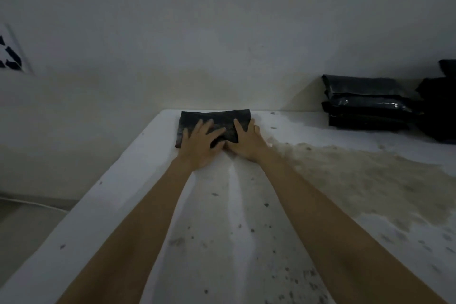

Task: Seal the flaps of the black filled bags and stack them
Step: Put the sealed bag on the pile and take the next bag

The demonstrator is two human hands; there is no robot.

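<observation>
Two hands press flat on a black filled bag at the far edge of a white table.

The left hand (pixel 201 142) and right hand (pixel 246 142), fingers spread and straight, lie side by side atop the bag (pixel 214 119) on the stained table (pixel 234 205); right, a stack of black bags (pixel 367 103) sits against the wall.

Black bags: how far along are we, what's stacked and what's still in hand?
Done: a stack of black bags sits at the table's far right. In hand: both hands, left and right, press flat on one bag near the far edge, apparently sealing its flap. Left: moving that bag to the stack.
</observation>
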